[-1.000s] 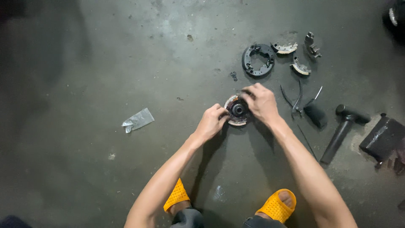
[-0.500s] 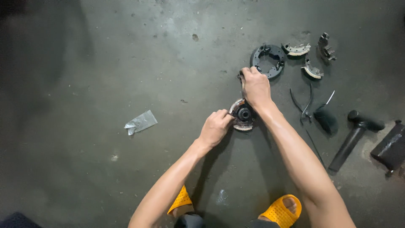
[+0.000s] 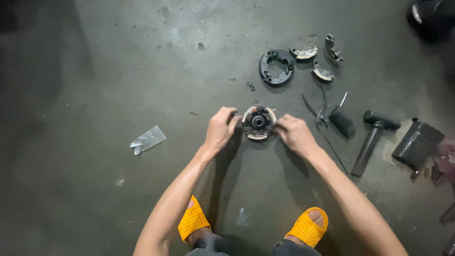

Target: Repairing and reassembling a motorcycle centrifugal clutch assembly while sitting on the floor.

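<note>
**Both hands back on the round part**

Your right hand has come down from the black plate and now pinches the right edge of the round metal part, which lies flat on the floor in front of you. Your left hand grips its left edge, so the part is now braced from both sides. A crumpled clear wrapper lies well apart to the left; a hammer lies to the right.

round rusty clutch hub, flat on floor
</note>
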